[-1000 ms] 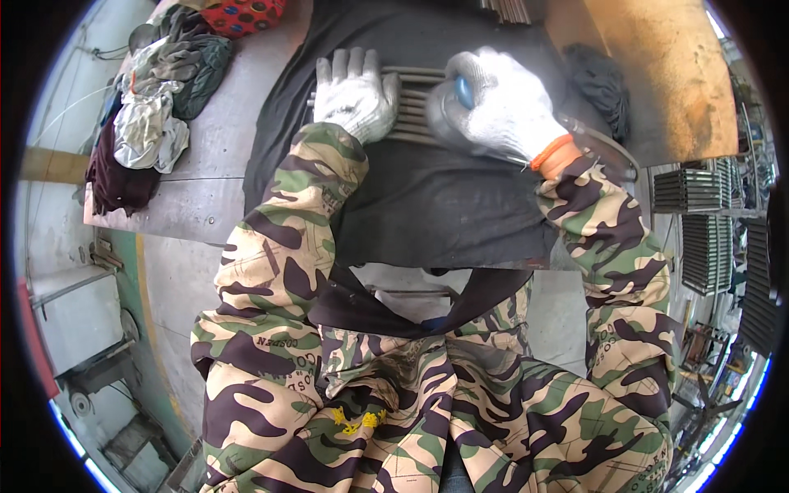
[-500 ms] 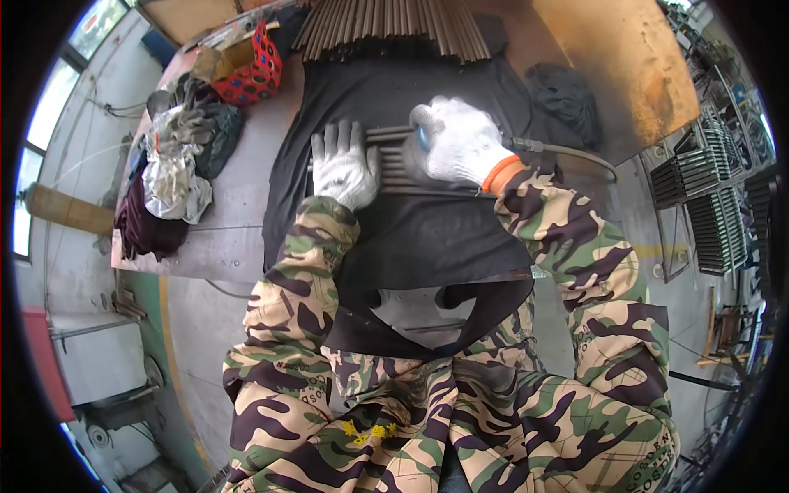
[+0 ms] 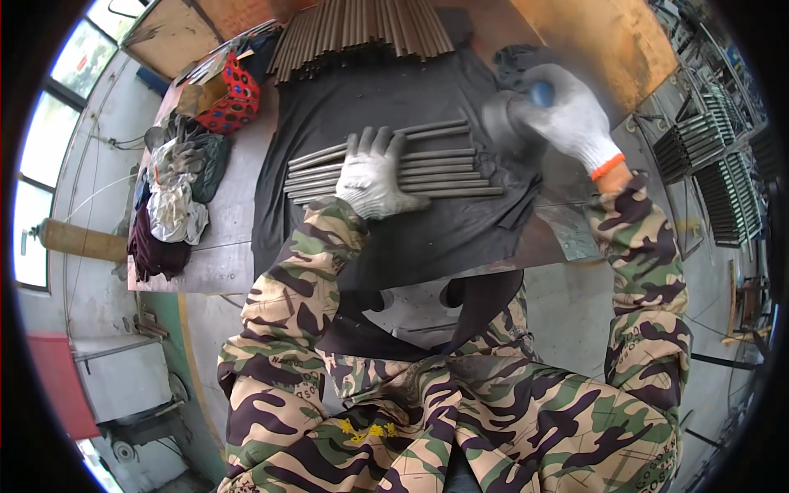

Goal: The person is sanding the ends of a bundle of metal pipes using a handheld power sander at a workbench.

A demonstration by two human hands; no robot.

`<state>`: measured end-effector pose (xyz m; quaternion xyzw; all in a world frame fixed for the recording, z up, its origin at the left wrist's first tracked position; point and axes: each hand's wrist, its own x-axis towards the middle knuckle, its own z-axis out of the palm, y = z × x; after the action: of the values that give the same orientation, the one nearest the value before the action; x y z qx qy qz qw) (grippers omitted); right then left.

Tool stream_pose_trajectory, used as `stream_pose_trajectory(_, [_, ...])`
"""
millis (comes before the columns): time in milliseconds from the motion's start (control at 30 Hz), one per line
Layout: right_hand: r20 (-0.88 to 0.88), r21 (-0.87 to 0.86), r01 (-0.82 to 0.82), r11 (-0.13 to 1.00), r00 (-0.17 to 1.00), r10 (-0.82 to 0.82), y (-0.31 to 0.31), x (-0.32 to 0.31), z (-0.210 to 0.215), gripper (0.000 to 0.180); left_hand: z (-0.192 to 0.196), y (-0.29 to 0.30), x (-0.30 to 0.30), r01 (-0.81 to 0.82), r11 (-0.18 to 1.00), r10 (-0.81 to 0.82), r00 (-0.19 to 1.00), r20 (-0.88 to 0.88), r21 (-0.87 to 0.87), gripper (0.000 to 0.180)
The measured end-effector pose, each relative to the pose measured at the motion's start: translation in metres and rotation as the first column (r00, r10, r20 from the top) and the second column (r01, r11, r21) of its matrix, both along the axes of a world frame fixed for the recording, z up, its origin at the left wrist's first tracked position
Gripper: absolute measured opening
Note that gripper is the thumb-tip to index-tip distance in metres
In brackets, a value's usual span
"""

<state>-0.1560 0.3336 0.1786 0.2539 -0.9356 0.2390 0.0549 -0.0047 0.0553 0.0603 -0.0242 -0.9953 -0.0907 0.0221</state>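
Several thin metal rods [image 3: 448, 170] lie side by side across a black cloth [image 3: 394, 255] on the table. My left hand [image 3: 371, 182], in a white knit glove with grey-coated fingers, rests flat over their middle with its fingers spread. Off the rods' right ends, my gloved right hand [image 3: 574, 117] is raised, wrapped round what looks like an air sander [image 3: 511, 125]. The sander has a round dark body and a blue part under the hand; motion blurs it. A dark crumpled cloth [image 3: 519, 59] lies behind it.
A large stack of brown rods [image 3: 362, 34] sits at the table's far side. Left stand a red patterned box [image 3: 238, 97] and a heap of gloves and rags [image 3: 174, 177]. A wooden board [image 3: 620, 41] rises at far right; racked rods [image 3: 727, 185] stand beyond the table.
My right hand has moved the sander rightward off the rods. My left hand has shifted right along them, and more of the rods now shows.
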Motion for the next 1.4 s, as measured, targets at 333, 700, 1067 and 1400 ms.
stream_pose_trajectory(333, [0.034, -0.082, 0.013, 0.997, 0.999, -0.010, 0.059, 0.013, -0.012, 0.057, -0.008, -0.001, -0.031, -0.089, 0.995, 0.086, 0.995, 0.057, 0.045, 0.122])
stream_pose_trajectory(700, [-0.010, -0.055, -0.049, 0.997, 0.999, 0.049, 0.045, 0.014, -0.014, 0.053, -0.028, 0.101, -0.077, -0.252, 0.967, 0.251, 0.941, -0.226, 0.024, 0.103])
stream_pose_trajectory(1067, [-0.056, -0.069, -0.078, 0.995, 0.996, 0.075, 0.041, 0.015, -0.019, 0.046, -0.041, 0.086, -0.074, -0.232, 0.973, 0.215, 0.916, -0.338, -0.009, 0.076])
stream_pose_trajectory(1400, [-0.075, -0.071, -0.118, 0.990, 0.991, 0.113, 0.033, 0.021, -0.016, 0.042, -0.041, 0.060, -0.056, -0.201, 0.976, 0.214, 0.957, -0.196, 0.082, 0.091])
